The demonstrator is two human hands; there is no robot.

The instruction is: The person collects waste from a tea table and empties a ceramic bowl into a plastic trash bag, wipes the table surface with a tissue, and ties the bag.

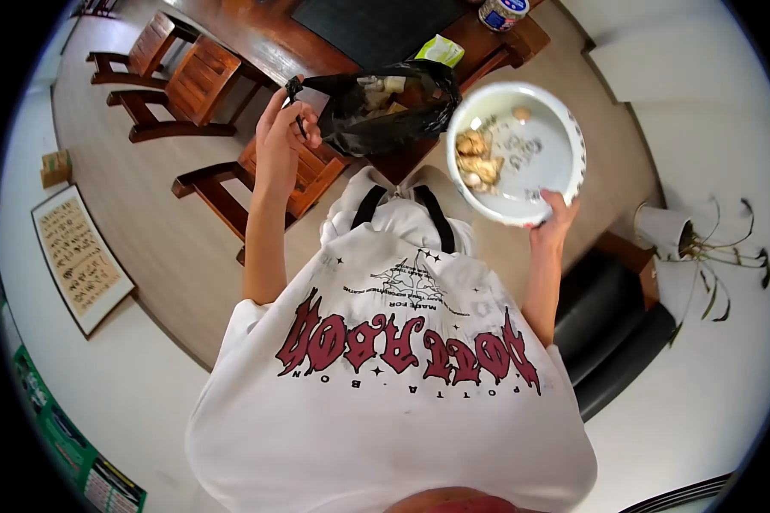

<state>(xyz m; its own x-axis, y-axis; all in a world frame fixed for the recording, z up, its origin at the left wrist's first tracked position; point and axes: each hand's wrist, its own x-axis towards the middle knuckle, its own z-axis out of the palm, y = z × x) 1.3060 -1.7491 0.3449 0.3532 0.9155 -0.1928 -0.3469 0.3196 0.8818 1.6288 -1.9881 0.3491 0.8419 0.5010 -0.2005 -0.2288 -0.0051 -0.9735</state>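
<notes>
My left hand (289, 126) is closed on the gathered edge of a black plastic bag (359, 132), which hangs with its mouth open and shows mixed scraps and pale wrappers inside. My right hand (556, 212) grips the near rim of a white basin (543, 175), thumb over the edge. The basin is tilted so that its inside faces me. Lumpy tan pieces (477, 161), perhaps ginger root, lie at its left side, and one small round brownish thing (521, 113) rests near the far wall. The bag and basin are side by side, close to each other.
A wooden table (248, 34) with a dark mat (376, 30), a green-and-white packet (441, 50) and a lidded jar (502, 13) stands ahead. Wooden chairs (201, 75) are at left. A black sofa (612, 316) and a potted plant (663, 229) are at right.
</notes>
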